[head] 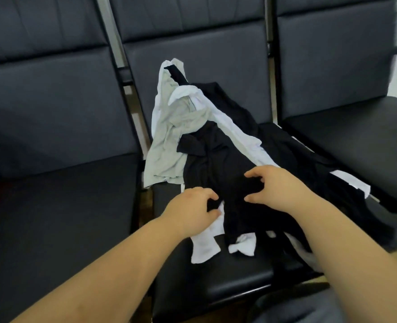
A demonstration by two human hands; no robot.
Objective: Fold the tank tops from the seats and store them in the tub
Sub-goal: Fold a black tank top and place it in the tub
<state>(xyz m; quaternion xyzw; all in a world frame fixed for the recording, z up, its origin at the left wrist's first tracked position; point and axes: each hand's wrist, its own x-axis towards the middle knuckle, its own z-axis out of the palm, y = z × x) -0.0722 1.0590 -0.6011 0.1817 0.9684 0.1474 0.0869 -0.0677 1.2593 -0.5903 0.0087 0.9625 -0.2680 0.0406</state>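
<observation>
A heap of tank tops lies on the middle seat. A black tank top sits on top of the heap, a grey one lies at the left, and white ones stick out underneath. My left hand is at the black top's left edge, with curled fingers pinching the fabric over a white piece. My right hand hovers over the black top, with fingers and thumb spread in a claw around the cloth. No tub is in view.
Three dark padded seats stand in a row with metal frame bars between them. The left seat and the right seat hold nothing. A dark rounded object shows at the bottom right edge.
</observation>
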